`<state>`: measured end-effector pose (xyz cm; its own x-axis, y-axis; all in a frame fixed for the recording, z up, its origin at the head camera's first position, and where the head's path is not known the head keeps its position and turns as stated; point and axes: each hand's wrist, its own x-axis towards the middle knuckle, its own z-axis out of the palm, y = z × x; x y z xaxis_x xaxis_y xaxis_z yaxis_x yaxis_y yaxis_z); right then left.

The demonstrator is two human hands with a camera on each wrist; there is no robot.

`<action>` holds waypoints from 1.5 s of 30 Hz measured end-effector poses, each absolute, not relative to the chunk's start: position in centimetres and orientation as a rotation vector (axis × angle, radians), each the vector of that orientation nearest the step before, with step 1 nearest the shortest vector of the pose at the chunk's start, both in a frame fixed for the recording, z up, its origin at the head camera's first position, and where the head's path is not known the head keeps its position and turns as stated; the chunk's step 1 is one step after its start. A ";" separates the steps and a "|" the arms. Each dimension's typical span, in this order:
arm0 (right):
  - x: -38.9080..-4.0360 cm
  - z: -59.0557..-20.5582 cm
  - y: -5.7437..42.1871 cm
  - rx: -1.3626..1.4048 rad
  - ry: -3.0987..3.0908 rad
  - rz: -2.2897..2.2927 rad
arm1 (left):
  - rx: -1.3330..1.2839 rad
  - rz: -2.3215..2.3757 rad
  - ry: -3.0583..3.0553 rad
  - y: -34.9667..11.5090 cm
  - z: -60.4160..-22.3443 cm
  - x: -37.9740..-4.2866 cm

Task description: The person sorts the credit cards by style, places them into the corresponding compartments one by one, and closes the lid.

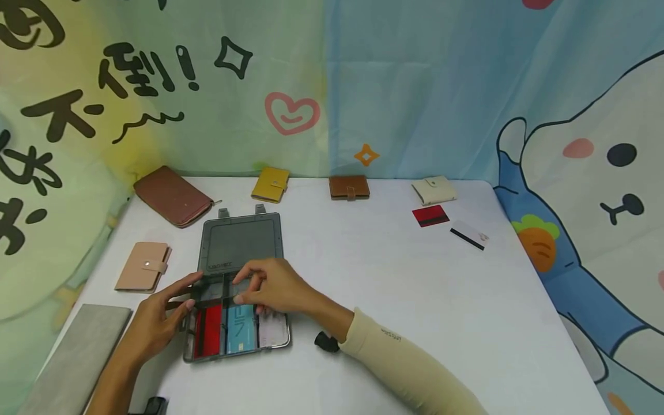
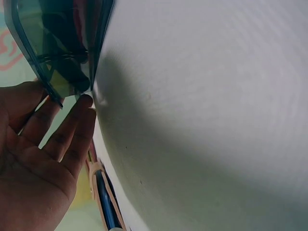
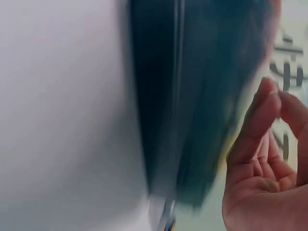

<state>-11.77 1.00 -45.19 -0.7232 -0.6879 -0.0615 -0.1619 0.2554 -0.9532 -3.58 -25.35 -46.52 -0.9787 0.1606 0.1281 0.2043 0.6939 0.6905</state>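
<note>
A dark translucent plastic case [image 1: 286, 343] lies on the table with its lid [image 1: 241, 242] folded back. In its front compartments are a red card with a black stripe [image 1: 208, 331], a blue card [image 1: 241, 329] and a pale card [image 1: 272, 331]. My left hand [image 1: 155, 320] touches the case's left side; in the left wrist view its fingers [image 2: 77, 127] look mostly straight against one end. Above the back compartments hovers my right hand [image 1: 275, 285], thumb and index fingertip apart, with nothing visible between them. It partly hides the compartments and pale card.
Behind the case sit a brown zip wallet [image 1: 173, 196], yellow wallet [image 1: 271, 184], brown wallet [image 1: 349, 188] and cream wallet [image 1: 434, 190]. A red card [image 1: 430, 216] and white card [image 1: 469, 235] lie right. Left are a pink wallet [image 1: 142, 267] and grey slab [image 1: 78, 357].
</note>
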 end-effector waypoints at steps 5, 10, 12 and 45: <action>-15.6 -44.5 6.0 -0.800 2.143 -1.497 | -0.297 -1.158 -2.849 -25.3 -46.4 -3.5; -19.5 -44.5 11.6 -0.737 2.311 -1.444 | -0.291 -1.153 -2.857 -25.3 -46.5 -3.4; -20.9 -44.7 13.8 -0.708 2.348 -1.420 | -0.286 -1.148 -2.860 -25.4 -46.6 -3.5; -27.6 -46.3 34.8 -0.230 2.745 -0.755 | -0.258 -1.162 -2.896 -25.8 -46.9 -3.7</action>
<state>-27.60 34.84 -46.32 -0.9467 -0.2265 -0.2289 -0.0774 0.8501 -0.5208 -3.70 -25.78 -46.86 -0.9863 0.1486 0.0711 0.1565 0.7110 0.6856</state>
